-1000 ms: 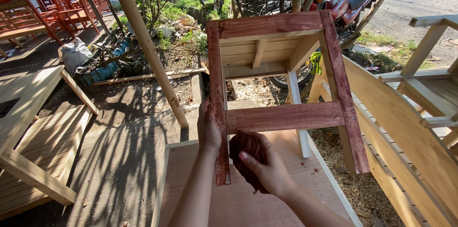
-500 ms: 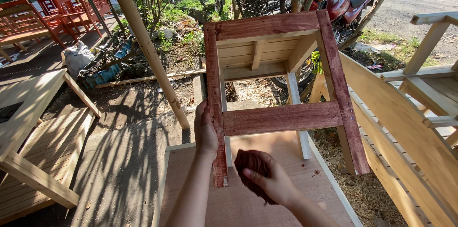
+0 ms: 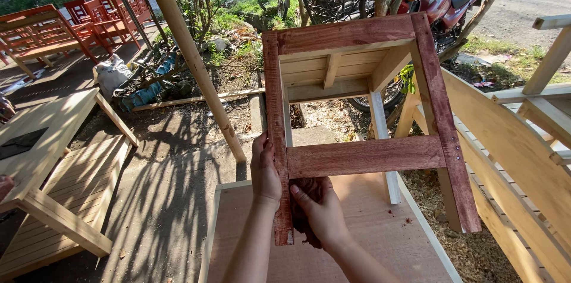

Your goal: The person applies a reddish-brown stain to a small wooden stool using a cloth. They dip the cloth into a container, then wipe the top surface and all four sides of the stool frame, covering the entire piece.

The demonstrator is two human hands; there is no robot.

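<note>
A person holds a small wooden stool (image 3: 357, 116), its front frame stained reddish-brown and its inner slats still pale, tilted up above a flat pinkish plywood board (image 3: 369, 235) with a pale raised rim. The left hand (image 3: 264, 170) wraps closed around the stool's stained left leg, thumb and fingers gripping it just above the leg's lower end. The right hand (image 3: 321, 211) presses a dark reddish-brown stained cloth (image 3: 303, 191) against the inner side of that same leg, just below the stained crossbar, fingers curled about the cloth. An unfinished pale wooden bench (image 3: 511, 152) stands beside the board's right edge.
</note>
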